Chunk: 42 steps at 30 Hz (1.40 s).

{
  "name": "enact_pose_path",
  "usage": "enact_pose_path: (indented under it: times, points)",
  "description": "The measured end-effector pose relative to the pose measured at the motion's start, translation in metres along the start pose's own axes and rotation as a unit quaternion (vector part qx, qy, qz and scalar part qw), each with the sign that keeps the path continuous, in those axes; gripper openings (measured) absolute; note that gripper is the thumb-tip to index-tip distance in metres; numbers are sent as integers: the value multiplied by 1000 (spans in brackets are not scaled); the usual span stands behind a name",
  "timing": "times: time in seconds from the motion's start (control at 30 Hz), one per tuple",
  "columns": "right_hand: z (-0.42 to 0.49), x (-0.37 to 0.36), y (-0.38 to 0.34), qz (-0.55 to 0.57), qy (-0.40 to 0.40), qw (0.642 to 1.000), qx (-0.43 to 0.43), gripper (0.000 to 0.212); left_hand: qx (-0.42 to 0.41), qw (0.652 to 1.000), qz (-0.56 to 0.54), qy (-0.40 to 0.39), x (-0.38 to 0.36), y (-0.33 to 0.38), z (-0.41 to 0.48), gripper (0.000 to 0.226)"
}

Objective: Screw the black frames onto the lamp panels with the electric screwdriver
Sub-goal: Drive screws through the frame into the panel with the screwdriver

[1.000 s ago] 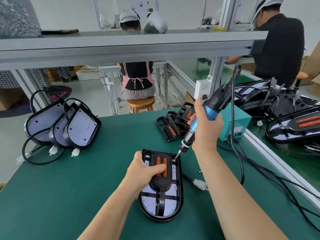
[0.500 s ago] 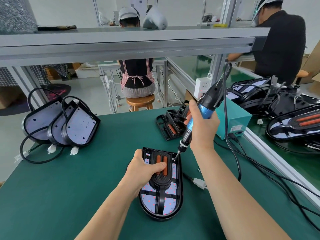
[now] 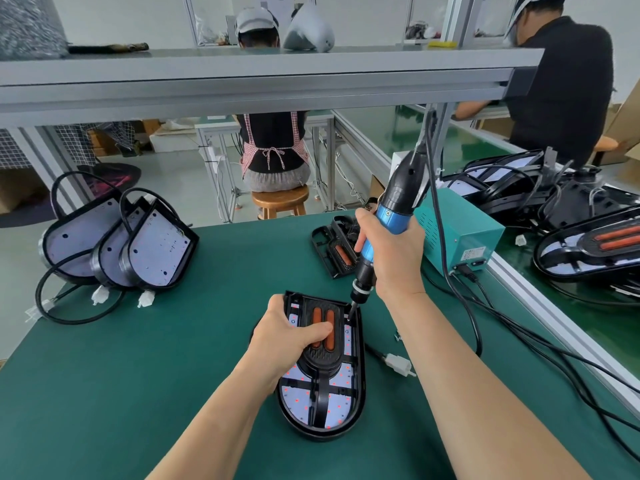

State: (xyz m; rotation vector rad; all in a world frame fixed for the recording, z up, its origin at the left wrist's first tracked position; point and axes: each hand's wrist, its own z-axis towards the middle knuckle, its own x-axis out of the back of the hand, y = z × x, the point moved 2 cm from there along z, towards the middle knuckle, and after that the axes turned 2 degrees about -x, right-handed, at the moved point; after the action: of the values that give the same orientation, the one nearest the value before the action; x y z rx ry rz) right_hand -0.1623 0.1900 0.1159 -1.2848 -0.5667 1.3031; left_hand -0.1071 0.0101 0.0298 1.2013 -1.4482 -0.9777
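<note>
At the middle of the green-matted bench (image 3: 138, 375), the D-shaped lamp panel with its white, red-dotted LED board (image 3: 298, 389) is laid flat, and the black plastic frame with two orange strips (image 3: 323, 356) is seated on top of it. The frame is held down by the left hand (image 3: 291, 336) — the thumb is laid across the orange strips and the fingers are curled round the edge at about eleven o'clock. The blue-and-black electric screwdriver (image 3: 391, 216) is gripped in the fully closed right hand (image 3: 394, 261), and its bit is set at the frame's one-o'clock corner, tilted rather than upright.

That tilt is judged the main risk: if the tool is run with the bit off the screw's axis, the screw may be cross-threaded or the bit thrown out, and the LED board just beside the corner could be scratched. Whether a screw is seated under the bit cannot be told. As only the top of the frame is pinned, the six-o'clock end may be twisted out of line by the torque. The thumb is near the bit and could be caught by a slip. The black power cord (image 3: 446, 271), draped towards three o'clock, could drag the tool sideways if it is snagged on the teal power box (image 3: 464, 237).
</note>
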Motion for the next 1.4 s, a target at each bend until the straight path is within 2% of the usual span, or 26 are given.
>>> enact_pose_path:
  times: [0.43, 0.63, 0.77, 1.03, 1.13, 1.2, 1.23, 1.3, 1.33, 1.37, 1.4]
  points:
    - [-6, 6, -6, 33, -105, 994, -5, 12, 18, 1000, 12, -6, 2, 1, 0, 75]
    - [-3, 10, -9, 74, -112, 991, -21, 10, 27, 1000, 6, -4, 2, 5, -4, 71]
    - [3, 16, -13, 103, -165, 980, -42, 10, 36, 999, -1, -9, 3, 6, -4, 70]
    - [10, 23, -20, 157, -73, 984, -40, 16, 32, 999, -9, -12, 3, 6, -4, 69]
    - [8, 31, -26, 210, -23, 975, -72, 12, 37, 999, 22, -12, 4, 7, -4, 69]
    - [4, 41, -29, 259, 11, 960, -103, 13, 26, 996, 83, -10, 4, 12, -9, 72]
    - [2, 47, -30, 278, 29, 953, -114, 13, 18, 986, 164, -1, 4, 16, -13, 80]
    - [-5, 61, -28, 300, 55, 943, -130, 14, -34, 928, 360, 88, 3, 29, -26, 91]
    - [-9, 68, -27, 309, 64, 939, -136, 15, -104, 898, 402, 142, -2, 39, -34, 83]
    - [-13, 74, -25, 318, 72, 935, -140, 16, -186, 887, 390, 162, -10, 51, -44, 64]
    - [-17, 80, -23, 327, 81, 931, -145, 17, -245, 889, 364, 130, -20, 62, -52, 44]
